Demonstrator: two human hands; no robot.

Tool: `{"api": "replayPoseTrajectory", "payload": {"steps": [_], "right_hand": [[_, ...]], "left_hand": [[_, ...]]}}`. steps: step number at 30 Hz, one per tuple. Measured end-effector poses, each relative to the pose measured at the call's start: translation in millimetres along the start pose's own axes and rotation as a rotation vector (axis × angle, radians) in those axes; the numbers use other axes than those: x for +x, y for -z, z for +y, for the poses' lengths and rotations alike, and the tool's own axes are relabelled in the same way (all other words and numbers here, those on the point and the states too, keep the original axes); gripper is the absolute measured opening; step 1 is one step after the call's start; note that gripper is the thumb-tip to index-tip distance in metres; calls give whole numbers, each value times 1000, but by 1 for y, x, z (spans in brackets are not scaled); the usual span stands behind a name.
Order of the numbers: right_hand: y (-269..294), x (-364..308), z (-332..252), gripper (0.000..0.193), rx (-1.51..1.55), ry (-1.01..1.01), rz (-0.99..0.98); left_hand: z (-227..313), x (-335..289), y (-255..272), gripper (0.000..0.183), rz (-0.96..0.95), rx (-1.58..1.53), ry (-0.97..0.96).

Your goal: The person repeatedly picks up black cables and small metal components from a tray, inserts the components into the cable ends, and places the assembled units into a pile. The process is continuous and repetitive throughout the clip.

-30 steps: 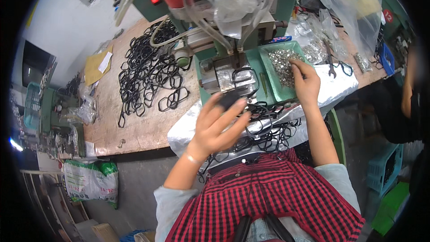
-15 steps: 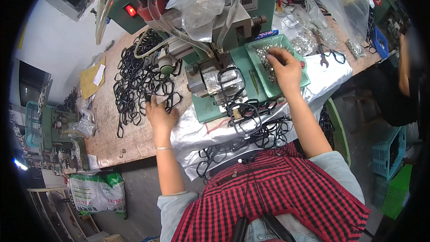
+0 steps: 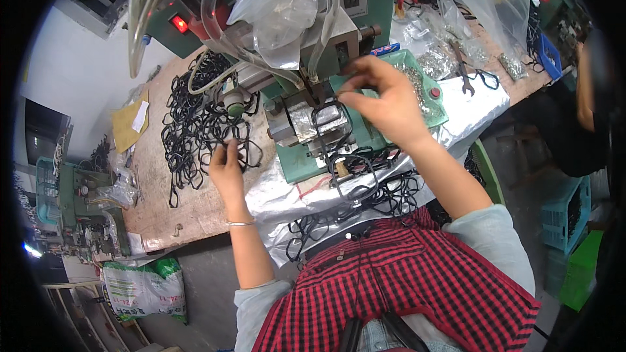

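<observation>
My left hand (image 3: 226,175) is at the near right edge of a tangled pile of black cord loops (image 3: 192,133), its fingers bent and drawn together on one loop. My right hand (image 3: 392,105) hovers at the press, thumb and fingertips curled toward each other; anything between them is too small to make out. Just left of those fingertips is the metal die block (image 3: 314,120) of the green press (image 3: 297,164), with a black loop (image 3: 326,115) lying across it. A green tray (image 3: 438,116) of small shiny metal pieces (image 3: 412,77) lies partly behind my right hand.
More black loops (image 3: 391,197) hang over silver sheeting (image 3: 274,199) at the table's front edge. A wrench (image 3: 463,72) and clear bags of metal parts (image 3: 440,62) lie at the right. Clear tubes (image 3: 210,10) arch above the press. A co-worker's arm (image 3: 587,94) shows at far right.
My right hand has left the metal pieces in the tray and moved left to the press die. My left hand has drawn its fingers together at the pile's edge. The view has shifted slightly.
</observation>
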State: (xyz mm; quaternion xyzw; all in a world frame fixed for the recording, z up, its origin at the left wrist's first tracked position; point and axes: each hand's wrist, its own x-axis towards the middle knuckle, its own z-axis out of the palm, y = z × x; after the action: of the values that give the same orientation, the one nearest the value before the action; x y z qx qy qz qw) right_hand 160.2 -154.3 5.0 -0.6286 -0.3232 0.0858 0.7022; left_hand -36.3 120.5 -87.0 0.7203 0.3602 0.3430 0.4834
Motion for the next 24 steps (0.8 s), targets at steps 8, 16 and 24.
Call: {"api": "replayPoseTrajectory", "payload": {"steps": [8, 16, 24], "right_hand": [[-24, -5, 10, 50, 52, -57, 87], [-37, -8, -10, 53, 160, -92, 70], [46, -20, 48, 23, -1007, 101, 136]], "left_hand": [[70, -36, -28, 21, 125, -463, -319], [180, -34, -39, 21, -101, -330, -761], [170, -97, -51, 34, -998, -620, 412]]}}
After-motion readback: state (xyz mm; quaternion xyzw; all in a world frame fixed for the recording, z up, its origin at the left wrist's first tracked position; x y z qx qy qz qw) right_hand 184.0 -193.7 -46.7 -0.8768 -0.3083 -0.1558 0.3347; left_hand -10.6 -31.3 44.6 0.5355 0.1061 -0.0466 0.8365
